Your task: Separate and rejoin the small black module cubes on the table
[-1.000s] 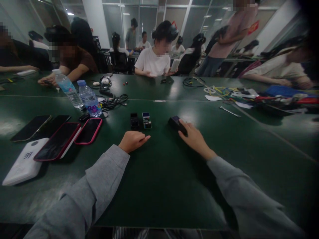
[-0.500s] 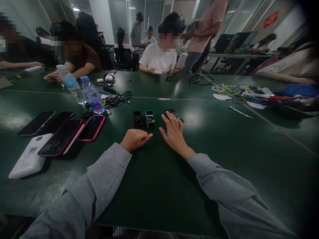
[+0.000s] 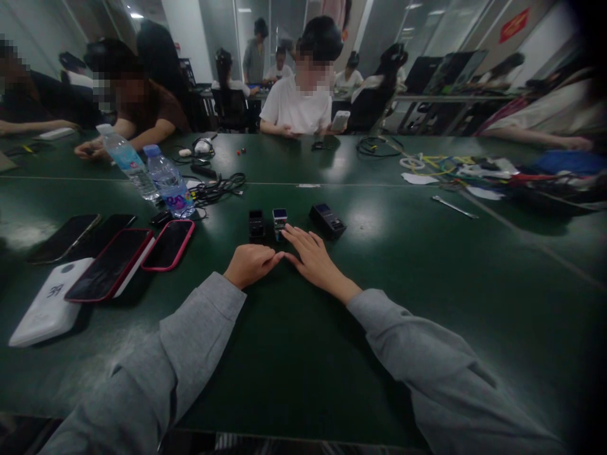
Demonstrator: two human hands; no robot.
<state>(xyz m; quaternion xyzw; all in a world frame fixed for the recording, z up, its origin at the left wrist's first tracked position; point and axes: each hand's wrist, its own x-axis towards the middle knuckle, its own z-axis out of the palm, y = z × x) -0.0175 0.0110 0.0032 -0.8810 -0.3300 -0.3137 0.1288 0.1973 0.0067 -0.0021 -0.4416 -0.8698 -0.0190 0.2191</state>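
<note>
My left hand (image 3: 251, 264) rests on the green table with its fingers curled in and the thumb pointing right; nothing shows in it. My right hand (image 3: 317, 259) is open, fingers stretched forward, its thumb tip close to or touching the left thumb. Its fingertips reach the lower right part of a small device with a screen and bare circuit board (image 3: 279, 217), partly covering it. To the left stands a small black device with a screen (image 3: 256, 222). A larger black device with a screen (image 3: 328, 220) lies tilted beyond the right hand, apart from it.
Several phones, one in a pink case (image 3: 169, 245), and a white power bank (image 3: 51, 303) lie at left. Behind them are two water bottles (image 3: 169, 183) and black cables (image 3: 225, 188). A wrench (image 3: 454, 207) and a cable heap (image 3: 488, 169) lie right. People sit opposite.
My right hand has moved left, away from the larger black device and over to the circuit-board device. My left hand keeps its place. The view has shifted slightly.
</note>
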